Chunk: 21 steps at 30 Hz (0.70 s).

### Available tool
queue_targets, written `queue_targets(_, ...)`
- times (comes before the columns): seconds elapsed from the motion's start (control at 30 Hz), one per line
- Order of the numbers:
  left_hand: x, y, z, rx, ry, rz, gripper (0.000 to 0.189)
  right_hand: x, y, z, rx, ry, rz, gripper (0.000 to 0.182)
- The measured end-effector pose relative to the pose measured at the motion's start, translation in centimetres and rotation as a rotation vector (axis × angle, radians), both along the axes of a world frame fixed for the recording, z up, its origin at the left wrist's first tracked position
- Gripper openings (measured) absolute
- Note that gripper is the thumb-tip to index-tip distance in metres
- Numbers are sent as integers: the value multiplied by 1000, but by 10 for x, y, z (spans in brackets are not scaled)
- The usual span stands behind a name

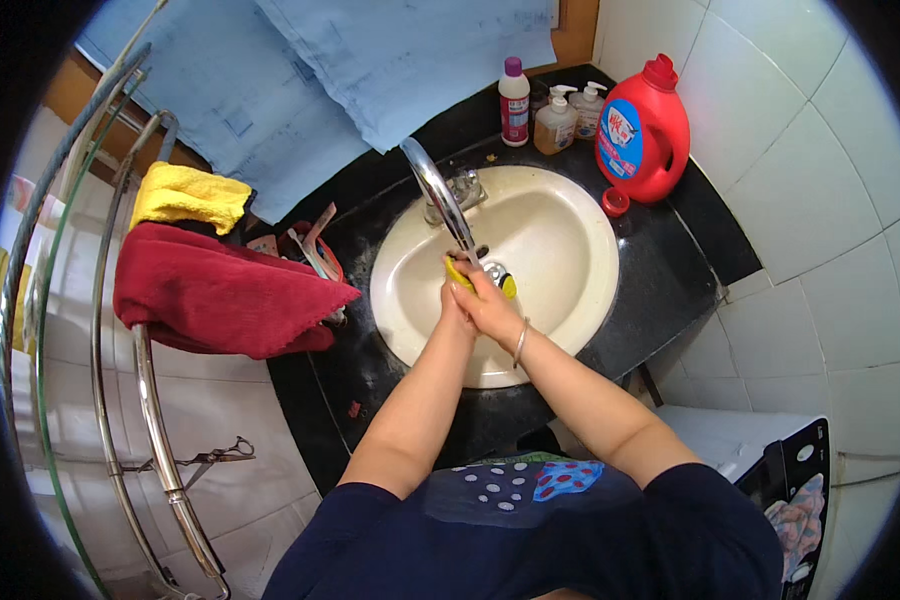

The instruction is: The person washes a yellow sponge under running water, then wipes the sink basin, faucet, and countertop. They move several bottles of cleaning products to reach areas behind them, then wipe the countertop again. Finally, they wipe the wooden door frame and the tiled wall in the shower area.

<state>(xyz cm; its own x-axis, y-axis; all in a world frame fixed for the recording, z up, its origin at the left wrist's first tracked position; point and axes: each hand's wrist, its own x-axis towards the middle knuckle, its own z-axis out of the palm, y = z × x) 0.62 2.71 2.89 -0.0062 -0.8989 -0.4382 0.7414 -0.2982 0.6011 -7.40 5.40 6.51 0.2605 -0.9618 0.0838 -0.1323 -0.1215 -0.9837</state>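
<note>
Over the basin of a cream ceramic sink [577, 225], my left hand [454, 306] and my right hand [489, 301] are pressed together around a small yellow-and-black thing [459, 274]. A yellow-green piece with a black part [508, 286] shows past my right hand. My fingers hide most of it, so I cannot tell whether it is a sponge or a cloth. Just above my hands ends the curved chrome faucet [436, 191], with what looks like water running onto them. A metal drain fitting [495, 271] is partly visible behind my right hand. My right wrist wears a bangle [521, 343].
On the black countertop [645, 300] stand a red detergent jug [649, 135], its red cap [615, 202], pump bottles [555, 124] and a purple-capped bottle [514, 105]. At left, a red towel [217, 292] and a yellow cloth [187, 196] hang on a metal rack [150, 397] with scissors [229, 452].
</note>
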Motion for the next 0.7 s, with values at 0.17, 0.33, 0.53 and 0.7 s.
queue_targets(0.17,-42,15,16,117,173,-28,42,-23,-36,-32,59,-60,-155,43)
queue_targets(0.33,-12,15,12,257,171,88,65,-20,10,-30,-195,199,-117,26)
queue_targets(0.53,-9,15,-5,303,324,-13,65,-20,-9,-11,363,-543,-265,23)
queue_targets(0.7,-19,11,15,306,372,-87,50,-50,-28,-23,-210,148,-137,39)
